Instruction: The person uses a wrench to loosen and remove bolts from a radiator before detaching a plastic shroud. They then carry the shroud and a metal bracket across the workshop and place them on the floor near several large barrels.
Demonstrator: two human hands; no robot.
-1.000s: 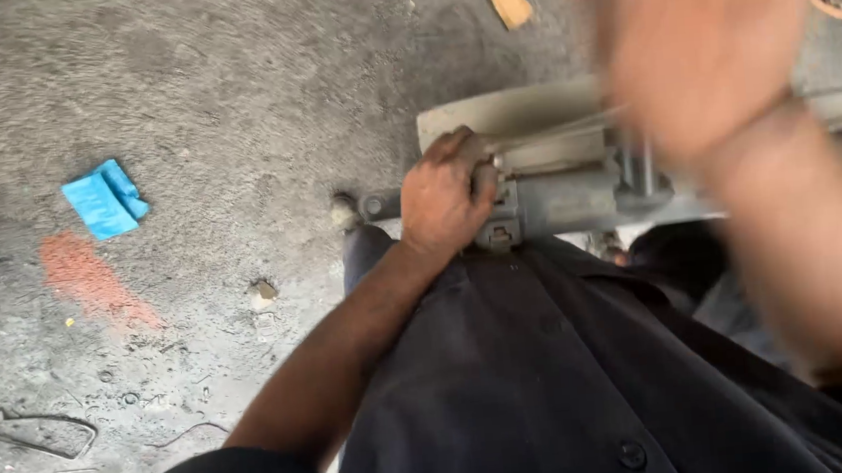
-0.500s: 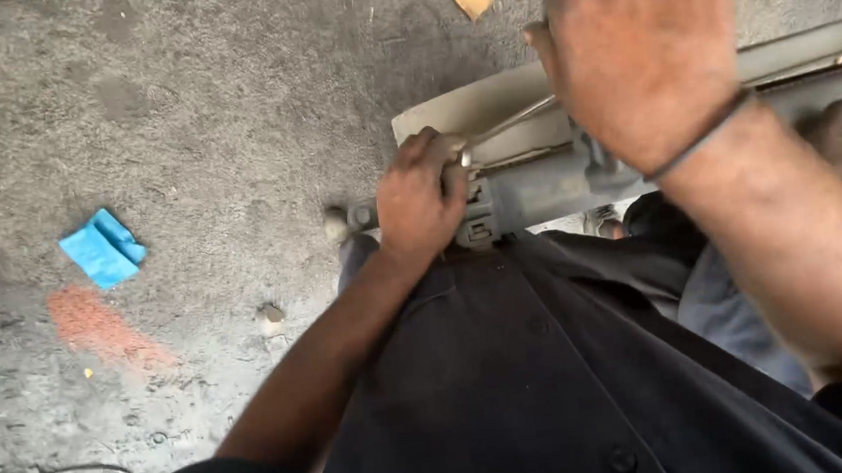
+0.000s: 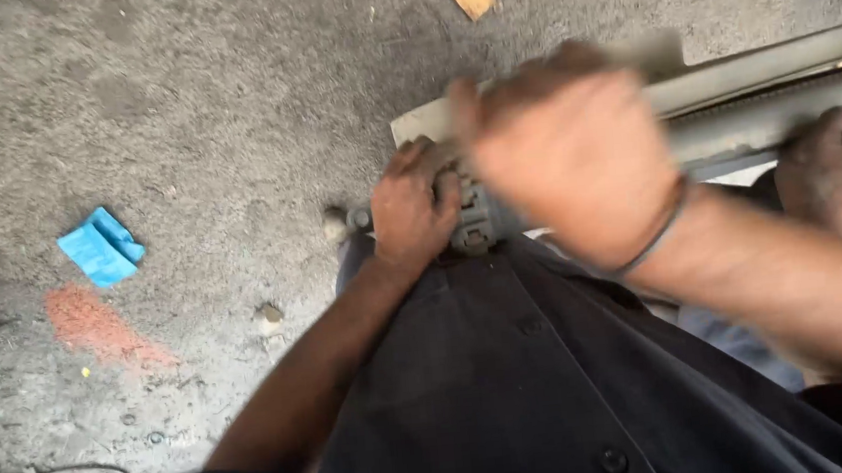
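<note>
Shirt [image 3: 554,396]: nearest to us, our dark buttoned front fills the lower view.
Left hand [image 3: 409,212]: we close it round the grey metal housing [image 3: 485,223] at the near end of the long metal assembly [image 3: 780,88].
Right hand [image 3: 575,154]: blurred above that housing; we cannot tell whether it grips anything.
Axis: the assembly runs from our left hand rightward and away; the left hand is the nearer to its end.
Another person's hand [image 3: 836,169]: rests on the assembly farther right.
Floor [image 3: 180,105]: a blue scrap [image 3: 99,247]; no containers in view.

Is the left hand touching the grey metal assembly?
Touching. The head view shows the left hand wrapped over the end of the grey metal assembly, fingers curled against it, no gap visible.
</note>
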